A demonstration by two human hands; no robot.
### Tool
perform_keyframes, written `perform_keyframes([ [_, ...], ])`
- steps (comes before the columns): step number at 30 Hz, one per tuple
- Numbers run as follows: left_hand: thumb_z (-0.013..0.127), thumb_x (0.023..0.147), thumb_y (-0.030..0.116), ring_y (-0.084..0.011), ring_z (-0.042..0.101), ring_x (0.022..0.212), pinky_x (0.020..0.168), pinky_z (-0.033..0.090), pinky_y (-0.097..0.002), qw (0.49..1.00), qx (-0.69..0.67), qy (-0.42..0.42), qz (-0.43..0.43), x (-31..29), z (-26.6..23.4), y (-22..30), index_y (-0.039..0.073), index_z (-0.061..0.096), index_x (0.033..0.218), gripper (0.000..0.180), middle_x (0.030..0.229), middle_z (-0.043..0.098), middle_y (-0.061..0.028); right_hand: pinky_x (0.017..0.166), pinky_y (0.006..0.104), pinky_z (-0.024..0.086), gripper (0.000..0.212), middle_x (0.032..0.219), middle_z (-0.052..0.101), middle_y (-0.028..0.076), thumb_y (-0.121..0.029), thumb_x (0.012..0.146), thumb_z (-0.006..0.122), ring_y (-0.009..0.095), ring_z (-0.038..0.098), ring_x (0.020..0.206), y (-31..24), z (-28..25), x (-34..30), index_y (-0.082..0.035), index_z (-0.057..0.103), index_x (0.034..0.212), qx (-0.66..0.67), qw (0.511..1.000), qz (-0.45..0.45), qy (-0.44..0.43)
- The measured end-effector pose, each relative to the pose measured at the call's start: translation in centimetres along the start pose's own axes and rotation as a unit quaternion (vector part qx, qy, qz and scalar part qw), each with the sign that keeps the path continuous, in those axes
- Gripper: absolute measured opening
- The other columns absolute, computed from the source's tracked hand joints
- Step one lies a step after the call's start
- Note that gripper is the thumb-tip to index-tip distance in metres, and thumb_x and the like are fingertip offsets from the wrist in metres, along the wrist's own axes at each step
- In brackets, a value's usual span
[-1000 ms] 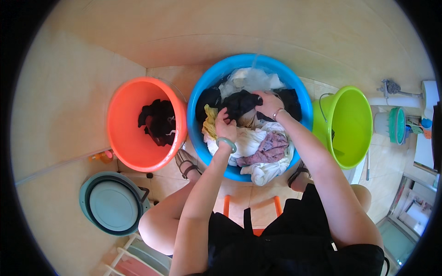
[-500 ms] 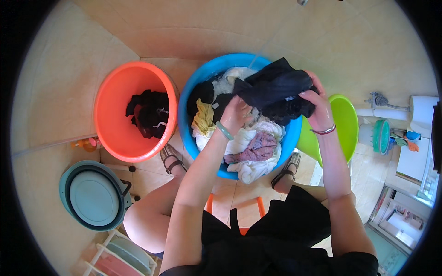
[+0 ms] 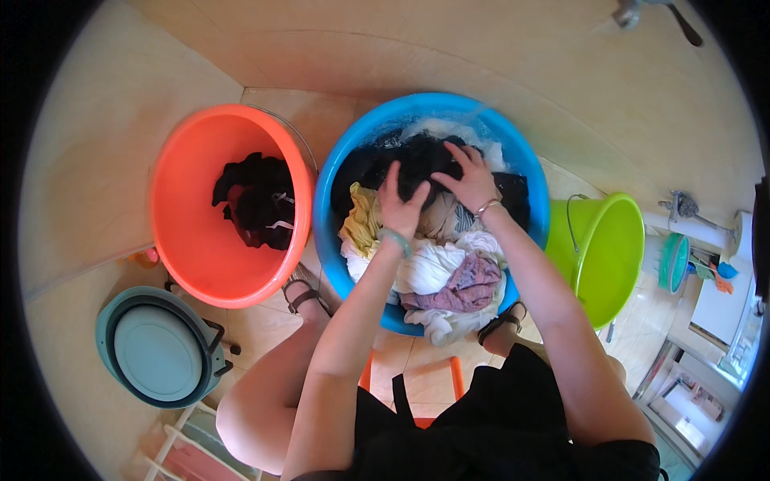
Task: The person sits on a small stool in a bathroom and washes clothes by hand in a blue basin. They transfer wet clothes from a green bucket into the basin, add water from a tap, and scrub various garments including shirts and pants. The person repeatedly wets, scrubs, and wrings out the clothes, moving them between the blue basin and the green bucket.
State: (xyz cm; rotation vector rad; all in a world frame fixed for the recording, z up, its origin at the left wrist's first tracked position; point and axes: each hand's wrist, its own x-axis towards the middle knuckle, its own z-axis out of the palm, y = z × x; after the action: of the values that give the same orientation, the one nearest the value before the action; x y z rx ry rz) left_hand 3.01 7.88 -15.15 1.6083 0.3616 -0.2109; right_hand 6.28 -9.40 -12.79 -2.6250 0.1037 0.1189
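Note:
A large blue tub [image 3: 536,172] stands between my feet, full of wet clothes. At its far side lies a dark garment [image 3: 425,156], with water and white suds around it. My left hand [image 3: 401,204] rests on the near edge of this garment, thumb and fingers apart. My right hand [image 3: 472,183] presses on it from the right, fingers spread. Nearer to me are a yellow cloth [image 3: 361,216], white clothes [image 3: 425,268] and a purple patterned cloth [image 3: 465,287].
To the left stands an orange bucket [image 3: 188,224] with dark clothes [image 3: 261,200] inside. A green bucket [image 3: 613,256] is to the right. A grey-green folding basin [image 3: 156,353] sits at the lower left. At the upper right, a tap [image 3: 630,12] sticks out from the wall.
Both hands have lowered the dark garment from above the tub's right side into the tub, and their fingers have spread over it. The view has shifted slightly.

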Motion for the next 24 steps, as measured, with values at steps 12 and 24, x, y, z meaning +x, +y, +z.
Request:
perform_keyframes([
  [12, 0.051, 0.090, 0.013, -0.0284, 0.054, 0.116, 0.098, 0.040, -0.0312, 0.988, 0.107, -0.027, -0.108, 6.4, 1.6, -8.3, 0.012, 0.054, 0.130, 0.040, 0.126, 0.058, -0.0151, 0.068, 0.0467, 0.051, 0.027, 0.082, 0.067, 0.019, -0.028, 0.084, 0.061, 0.034, 0.065, 0.077, -0.1, 8.3, 3.4, -0.004, 0.067, 0.097, -0.128, 0.979, 0.129, -0.090],
  [24, 0.052, 0.092, 0.050, -0.0232, 0.058, 0.107, 0.092, 0.047, -0.0392, 0.798, -0.555, -0.151, -0.181, 2.2, 1.3, 2.1, 0.012, 0.051, 0.127, 0.052, 0.119, 0.061, -0.0068, 0.076, 0.0411, 0.042, 0.036, 0.089, 0.052, 0.008, -0.009, 0.063, 0.069, 0.030, 0.051, 0.086, -6.1, -5.7, -4.8, -0.013, 0.068, 0.099, 0.067, 0.973, -0.211, 0.061],
])
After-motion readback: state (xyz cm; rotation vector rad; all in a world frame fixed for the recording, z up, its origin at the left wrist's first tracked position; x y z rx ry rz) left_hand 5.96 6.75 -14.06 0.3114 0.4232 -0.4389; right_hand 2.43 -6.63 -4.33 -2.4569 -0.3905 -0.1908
